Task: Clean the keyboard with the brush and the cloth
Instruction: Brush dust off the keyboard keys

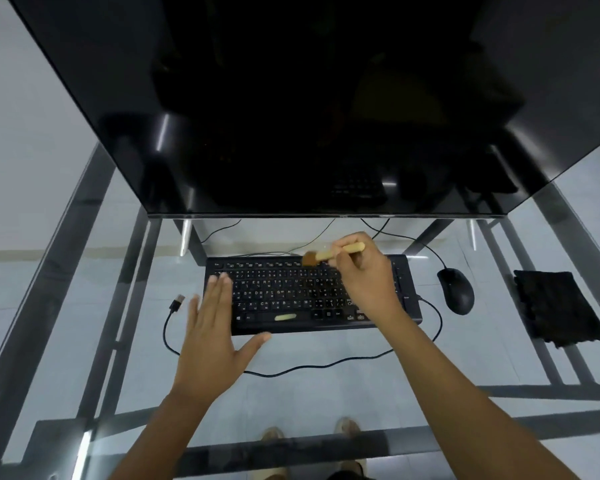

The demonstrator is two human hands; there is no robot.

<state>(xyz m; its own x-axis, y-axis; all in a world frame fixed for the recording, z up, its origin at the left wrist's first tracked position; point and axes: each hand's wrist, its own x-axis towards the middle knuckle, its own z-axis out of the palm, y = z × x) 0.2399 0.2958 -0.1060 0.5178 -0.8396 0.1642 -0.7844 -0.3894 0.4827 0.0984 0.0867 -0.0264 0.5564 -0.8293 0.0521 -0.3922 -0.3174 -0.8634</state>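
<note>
head view: one keyboard, one brush, one cloth, two hands.

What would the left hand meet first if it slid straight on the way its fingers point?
The left hand lies flat, fingers pointing away over the keyboard's left end. Going straight on, it would cross the top key rows, then probably reach the monitor foot behind; depth there is unclear.
</note>
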